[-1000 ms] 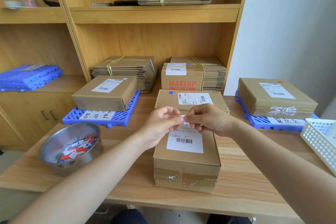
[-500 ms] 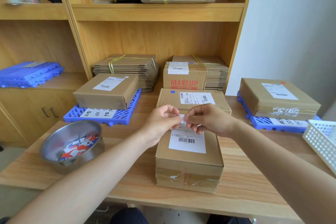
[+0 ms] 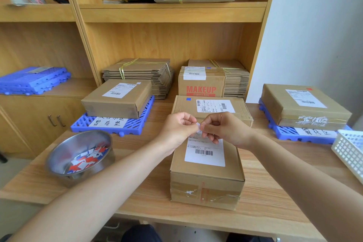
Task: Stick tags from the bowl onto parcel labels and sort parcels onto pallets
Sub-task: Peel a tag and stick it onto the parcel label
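My left hand point(image 3: 179, 127) and my right hand point(image 3: 224, 128) meet above the near brown parcel point(image 3: 206, 179), both pinching one small white tag point(image 3: 198, 125) between fingertips. Below them lies the parcel's white barcode label point(image 3: 205, 152), its top part hidden by my fingers. A steel bowl point(image 3: 59, 155) with several red, blue and white tags stands at the left. A second parcel point(image 3: 212, 106) with a blue tag lies behind the near one. Blue pallets at the left point(image 3: 82, 124) and right point(image 3: 284, 133) each carry one parcel.
A MAKEUP box point(image 3: 201, 84) stands behind the parcels, flanked by bundles of flat cardboard point(image 3: 141, 72) in the shelf unit. A white basket point(image 3: 351, 151) sits at the table's right edge. Spare blue pallets point(image 3: 33, 80) lie on the left cabinet.
My hands stay together over the near parcel, still working the tag between fingertips. The view has shifted slightly; nothing on the table has moved.
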